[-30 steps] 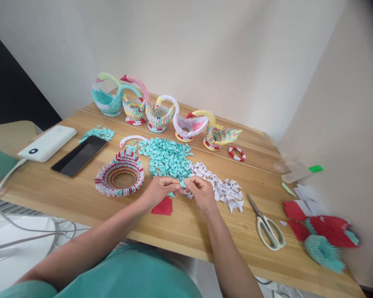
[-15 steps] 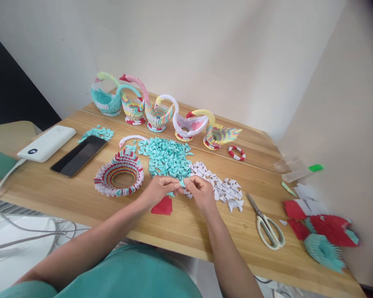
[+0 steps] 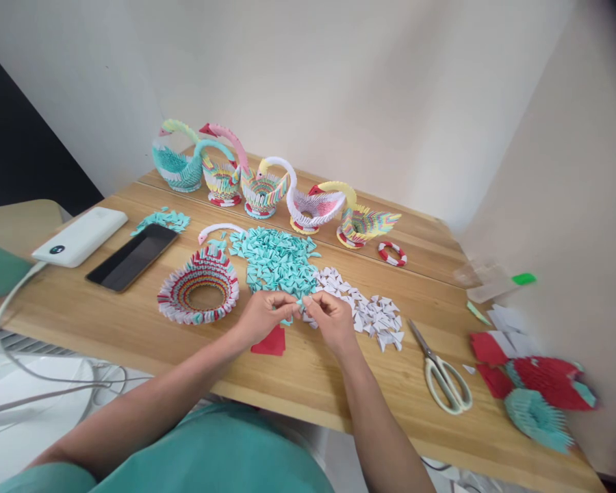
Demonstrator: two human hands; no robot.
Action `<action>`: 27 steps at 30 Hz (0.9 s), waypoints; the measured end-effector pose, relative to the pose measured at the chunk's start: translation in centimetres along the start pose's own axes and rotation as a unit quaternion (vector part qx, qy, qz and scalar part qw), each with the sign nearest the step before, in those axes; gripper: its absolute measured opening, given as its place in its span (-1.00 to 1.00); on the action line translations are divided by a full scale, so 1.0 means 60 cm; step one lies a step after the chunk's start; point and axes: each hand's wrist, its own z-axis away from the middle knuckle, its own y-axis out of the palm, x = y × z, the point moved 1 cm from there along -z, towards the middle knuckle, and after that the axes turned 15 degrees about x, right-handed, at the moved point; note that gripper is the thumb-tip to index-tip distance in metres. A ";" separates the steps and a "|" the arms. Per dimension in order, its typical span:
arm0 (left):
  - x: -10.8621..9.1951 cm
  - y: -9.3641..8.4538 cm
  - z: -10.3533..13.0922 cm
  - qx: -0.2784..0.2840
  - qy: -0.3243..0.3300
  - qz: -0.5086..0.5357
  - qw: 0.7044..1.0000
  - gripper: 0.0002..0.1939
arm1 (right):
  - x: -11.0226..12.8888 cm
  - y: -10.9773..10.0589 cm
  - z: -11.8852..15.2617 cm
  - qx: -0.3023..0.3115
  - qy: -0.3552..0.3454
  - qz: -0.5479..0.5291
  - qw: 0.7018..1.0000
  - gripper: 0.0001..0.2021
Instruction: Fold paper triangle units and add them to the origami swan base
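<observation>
Between the fingertips of both hands is a small teal paper piece [image 3: 300, 303], mostly covered by the fingers. My left hand [image 3: 267, 315] pinches it from the left, and my right hand [image 3: 331, 318] pinches it from the right. Just behind the hands lies a heap of folded teal paper pieces [image 3: 280, 260]. A spread of white folded pieces [image 3: 374, 315] is beside my right hand. Red paper squares [image 3: 270, 341] lie below my left hand. To the left stands a round basket of folded paper [image 3: 172, 294] in white, red and teal.
Paper swan baskets [image 3: 313, 209] line the back of the wooden table [image 3: 308, 383]. Scissors [image 3: 441, 376] lie at right, near red paper and a teal paper form [image 3: 534, 414]. A phone [image 3: 132, 258] and a white power bank [image 3: 81, 237] with a cable are at left.
The teal piece between my fingertips shows less than before, and my fingers have shifted slightly around it. The whole view has moved a little; the objects on the table stay in place.
</observation>
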 end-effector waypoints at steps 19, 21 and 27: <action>-0.018 0.009 0.015 -0.097 0.220 -0.437 0.867 -0.76 | 0.006 -0.003 -0.003 0.009 0.026 -0.152 0.988 -0.69; -0.016 0.009 0.014 -0.106 0.236 -0.437 0.861 -0.77 | 0.006 -0.002 -0.002 0.016 0.030 -0.158 0.987 -0.68; -0.015 0.007 0.013 -0.109 0.263 -0.420 0.862 -0.77 | -0.007 -0.005 -0.001 0.039 0.023 -0.115 0.992 -0.66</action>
